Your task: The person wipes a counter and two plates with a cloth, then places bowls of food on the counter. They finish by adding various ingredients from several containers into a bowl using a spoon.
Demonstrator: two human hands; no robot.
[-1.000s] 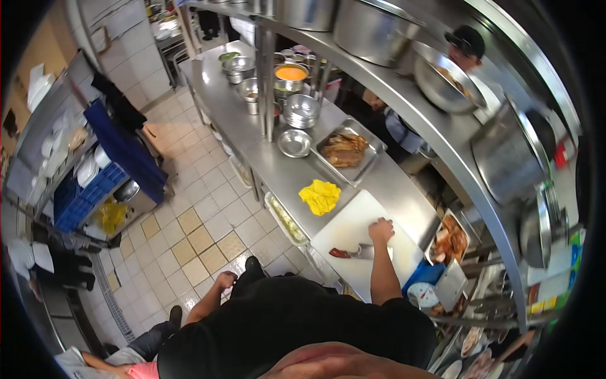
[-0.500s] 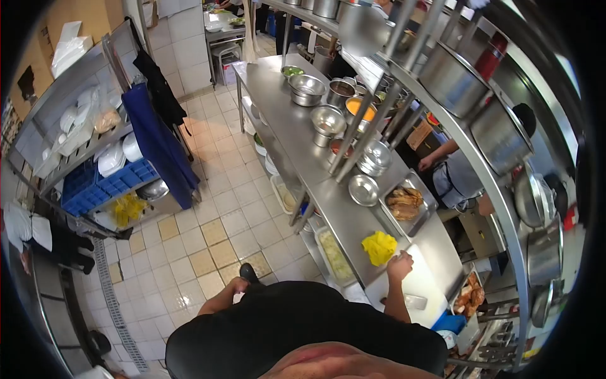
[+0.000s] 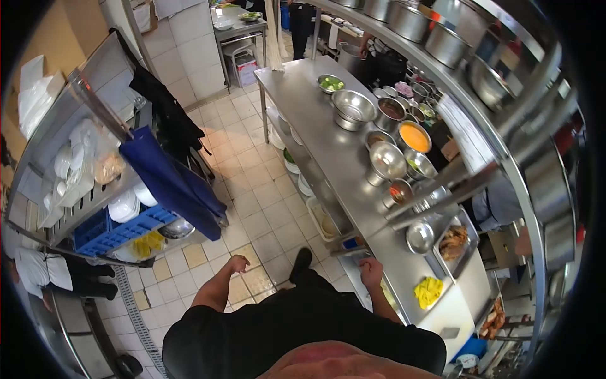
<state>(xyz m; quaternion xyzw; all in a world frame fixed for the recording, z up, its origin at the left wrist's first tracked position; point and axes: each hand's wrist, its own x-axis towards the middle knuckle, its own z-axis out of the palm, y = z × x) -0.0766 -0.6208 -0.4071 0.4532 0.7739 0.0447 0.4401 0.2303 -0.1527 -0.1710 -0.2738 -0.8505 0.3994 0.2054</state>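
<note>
My left hand (image 3: 238, 263) hangs over the tiled floor, holding nothing, its fingers loosely bent and a little apart. Beside the near edge of the steel table (image 3: 344, 183), my right hand (image 3: 371, 271) is raised with its fingers curled in; nothing shows in it. A crumpled yellow cloth (image 3: 428, 292) lies on the table to the right of that hand. Past the cloth is a white cutting board (image 3: 464, 306) with a flat metal blade-like piece (image 3: 449, 332) on it. Behind the cloth, a metal tray (image 3: 466, 237) holds browned cooked meat (image 3: 453, 243).
Steel bowls (image 3: 354, 109) and a pot of orange sauce (image 3: 414, 137) line the table. An overhead shelf (image 3: 467, 95) carries pots. At left stand a rack with blue crates (image 3: 126, 230) and a hanging blue apron (image 3: 173, 180). A person in a white top (image 3: 39, 270) is far left.
My right hand has left the spot beside the yellow cloth and moved left, off the board. My left hand has swung forward. The view has shifted along the table.
</note>
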